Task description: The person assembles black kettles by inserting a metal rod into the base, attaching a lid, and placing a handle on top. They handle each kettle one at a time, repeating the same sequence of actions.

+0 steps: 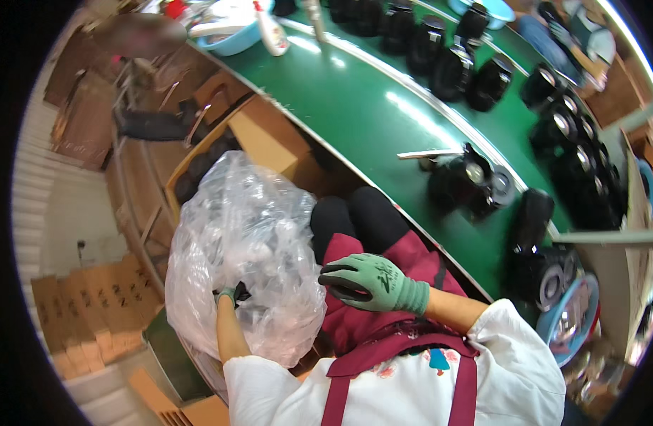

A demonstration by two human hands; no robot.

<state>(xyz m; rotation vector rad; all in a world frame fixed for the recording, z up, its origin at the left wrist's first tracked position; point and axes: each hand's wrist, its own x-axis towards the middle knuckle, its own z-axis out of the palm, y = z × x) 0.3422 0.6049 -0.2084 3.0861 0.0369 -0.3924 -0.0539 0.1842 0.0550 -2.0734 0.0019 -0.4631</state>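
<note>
On my left, a big clear plastic bag (248,220) bulges open, with crumpled clear film or bags inside. My left hand (228,292), in a green glove with black-coated fingers, reaches down into it. The film partly covers those fingers, so whether they grip anything is unclear. My right hand (375,284), gloved the same way, hovers above my lap beside the bag's right side. Its fingers are loosely bent and somewhat apart, and nothing shows in them. Beyond my knees, a glossy black appliance body (461,177) rests on the green table (355,121).
Several black appliance bodies (429,42) line the far side of the table, and more (578,153) crowd the right. A white spray bottle (271,32) and a blue basin (231,44) stand far left. Behind the bag is a cardboard box (270,135). Another person (575,39) sits across.
</note>
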